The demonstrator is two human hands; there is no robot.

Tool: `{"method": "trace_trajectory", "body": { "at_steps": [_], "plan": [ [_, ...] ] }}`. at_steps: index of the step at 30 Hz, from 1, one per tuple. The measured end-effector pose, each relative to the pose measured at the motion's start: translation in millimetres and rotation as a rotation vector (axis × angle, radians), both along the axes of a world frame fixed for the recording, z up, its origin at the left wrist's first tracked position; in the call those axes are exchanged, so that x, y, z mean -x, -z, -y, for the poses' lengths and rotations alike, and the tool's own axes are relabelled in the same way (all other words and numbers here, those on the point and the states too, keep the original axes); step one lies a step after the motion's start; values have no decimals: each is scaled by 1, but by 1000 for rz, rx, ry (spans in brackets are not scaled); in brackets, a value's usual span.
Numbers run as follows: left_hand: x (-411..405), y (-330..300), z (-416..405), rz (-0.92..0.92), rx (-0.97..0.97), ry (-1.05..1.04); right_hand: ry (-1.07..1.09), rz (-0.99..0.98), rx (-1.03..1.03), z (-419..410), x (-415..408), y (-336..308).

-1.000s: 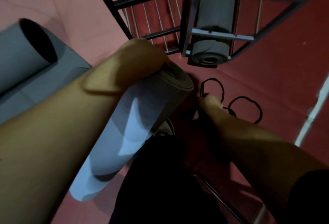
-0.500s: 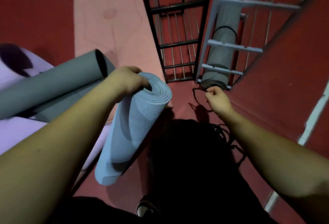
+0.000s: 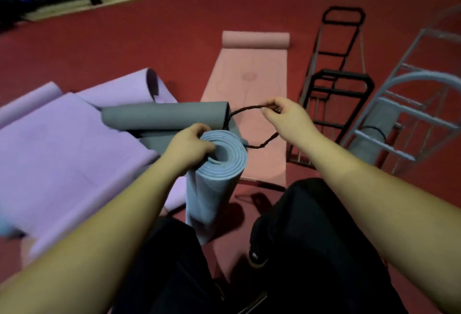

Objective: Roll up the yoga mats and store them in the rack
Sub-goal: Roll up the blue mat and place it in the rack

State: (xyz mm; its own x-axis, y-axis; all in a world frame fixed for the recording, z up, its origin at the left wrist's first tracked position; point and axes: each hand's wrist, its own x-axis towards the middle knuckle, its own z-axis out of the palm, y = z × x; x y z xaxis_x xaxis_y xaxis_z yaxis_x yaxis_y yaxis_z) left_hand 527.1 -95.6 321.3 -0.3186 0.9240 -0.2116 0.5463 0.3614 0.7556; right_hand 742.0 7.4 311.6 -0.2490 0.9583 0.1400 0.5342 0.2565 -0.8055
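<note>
Blue mat gripped by left hand, lower end hidden, strap pinched by right hand

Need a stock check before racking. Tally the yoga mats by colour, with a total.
Blue: 1, rolled blue mat in the left hand
Grey: 2, grey roll on floor, grey roll in rack
Purple: 2
Pink: 1
Total: 6

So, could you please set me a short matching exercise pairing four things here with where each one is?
Things:
1. blue mat
2. black strap
3. pink mat
4. grey mat

Places:
A. in the pale rack
B. pinched by the right hand
C. partly unrolled on the floor
D. gripped at its top by the left hand

Pairs: 1-D, 2-B, 3-C, 4-A
</note>
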Motion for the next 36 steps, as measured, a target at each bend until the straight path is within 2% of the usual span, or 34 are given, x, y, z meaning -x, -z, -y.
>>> {"method": "trace_trajectory", "body": {
  "at_steps": [6, 9, 12, 16, 19, 26, 29, 34, 36],
  "plan": [
    [29, 4, 42, 135, -88, -131, -271, 194, -73, 24, 87, -33],
    [32, 10, 49, 158, -152, -218, -431, 298, -100, 33, 110, -36],
    [32, 14, 49, 119, -189, -313, -504, 390, -102, 36, 118, -38],
    [35, 19, 42, 42, -241, -164, -577, 424, -71, 38, 117, -42],
    [37, 18, 35, 13, -209, -137, -588, 400, -45, 45, 116, -43],
    [59, 19, 17, 71, -246, -380, -471, 287, -20, 84, 99, -24],
    [67, 21, 11, 102, -260, -437, -485, 247, -35, 106, 95, 1],
    [60, 26, 4, 159, -280, -461, -335, -68, 273, 109, 96, 34],
    [54, 26, 2, 196, -290, -469, -236, -128, 319, 104, 98, 45]
  ]
}}
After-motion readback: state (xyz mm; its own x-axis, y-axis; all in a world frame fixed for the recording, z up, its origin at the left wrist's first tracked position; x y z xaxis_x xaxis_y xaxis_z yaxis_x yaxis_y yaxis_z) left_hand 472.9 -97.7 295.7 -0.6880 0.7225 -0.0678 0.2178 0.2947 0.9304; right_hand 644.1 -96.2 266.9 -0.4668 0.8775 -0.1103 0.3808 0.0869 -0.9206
